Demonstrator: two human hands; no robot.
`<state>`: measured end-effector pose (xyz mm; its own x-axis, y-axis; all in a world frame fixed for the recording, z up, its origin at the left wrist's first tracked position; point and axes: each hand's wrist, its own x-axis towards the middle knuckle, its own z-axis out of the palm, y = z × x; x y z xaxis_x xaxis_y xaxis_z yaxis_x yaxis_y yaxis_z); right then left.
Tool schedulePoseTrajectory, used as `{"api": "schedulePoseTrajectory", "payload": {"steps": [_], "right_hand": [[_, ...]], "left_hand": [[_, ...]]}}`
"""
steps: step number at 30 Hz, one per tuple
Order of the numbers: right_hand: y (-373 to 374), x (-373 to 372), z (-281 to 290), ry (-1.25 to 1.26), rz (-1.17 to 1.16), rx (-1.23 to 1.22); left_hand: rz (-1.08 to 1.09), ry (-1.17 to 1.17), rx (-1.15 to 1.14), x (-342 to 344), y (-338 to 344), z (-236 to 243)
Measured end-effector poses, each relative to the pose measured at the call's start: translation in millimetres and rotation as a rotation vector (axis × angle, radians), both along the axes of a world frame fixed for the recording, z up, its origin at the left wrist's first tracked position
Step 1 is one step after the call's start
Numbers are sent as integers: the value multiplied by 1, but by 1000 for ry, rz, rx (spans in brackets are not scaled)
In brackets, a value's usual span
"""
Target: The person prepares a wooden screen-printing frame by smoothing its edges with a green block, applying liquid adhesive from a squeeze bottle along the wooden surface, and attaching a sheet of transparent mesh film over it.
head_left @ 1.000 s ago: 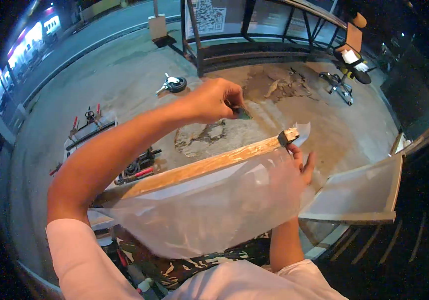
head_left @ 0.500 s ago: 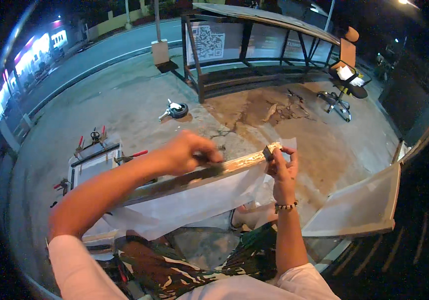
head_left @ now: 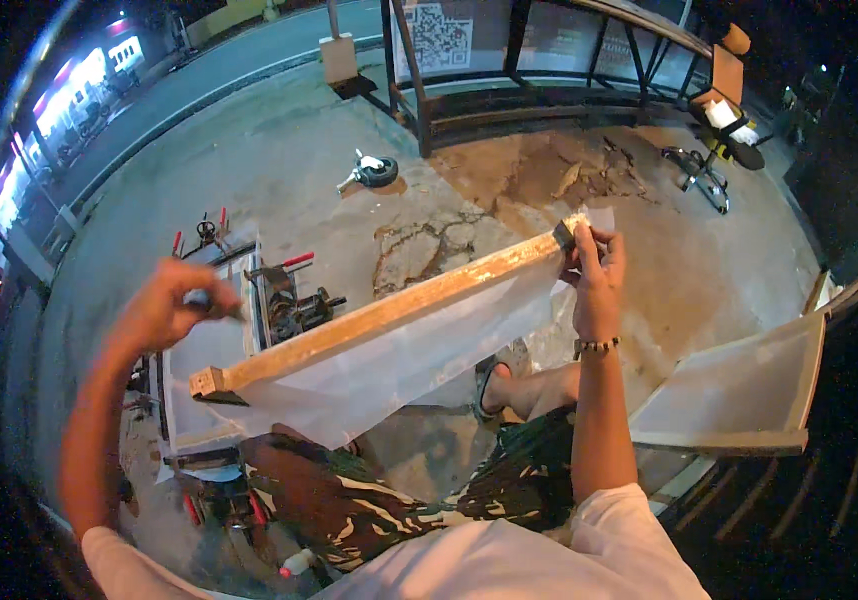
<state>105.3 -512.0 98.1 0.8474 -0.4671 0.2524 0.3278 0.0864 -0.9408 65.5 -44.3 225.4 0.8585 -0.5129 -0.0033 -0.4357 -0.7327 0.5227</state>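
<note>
A wooden frame (head_left: 389, 318), with thin white mesh fabric (head_left: 379, 370) hanging from its bar, is tilted in front of me, its right end higher. My right hand (head_left: 597, 262) pinches the frame's upper right corner, fingers beside a dark block at that end. Past the bar's left end, my left hand (head_left: 184, 302) is raised and apart from the wood. Its fingers are closed round a small dark object, blurred and too small to name. Beneath the left hand lies another white-meshed frame (head_left: 189, 365) among clamps with red handles (head_left: 299, 260).
A caster wheel (head_left: 379, 172) lies on the cracked concrete ahead. Another mesh frame (head_left: 724, 390) leans at the right. An office chair (head_left: 717, 130) stands at the far right beside a dark metal-framed stall (head_left: 549, 95). A bottle (head_left: 299, 562) is by my leg.
My left hand has swept left along the bar, from near its right part to beyond its left end. The view has tipped downward, and the frame's left end now shows.
</note>
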Motion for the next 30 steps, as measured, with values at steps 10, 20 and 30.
{"api": "schedulePoseTrajectory", "payload": {"steps": [10,20,30], "right_hand": [[-9,32,-13,-45,66,-98],[3,77,-14,-69,57,-123],[13,100,-18,-101,-11,-184]], "left_hand": [[-624,-647,-266,123,-292,-42],[-581,-562,-47,66,-114,-34],[-187,-137,16,11,5,4]]}}
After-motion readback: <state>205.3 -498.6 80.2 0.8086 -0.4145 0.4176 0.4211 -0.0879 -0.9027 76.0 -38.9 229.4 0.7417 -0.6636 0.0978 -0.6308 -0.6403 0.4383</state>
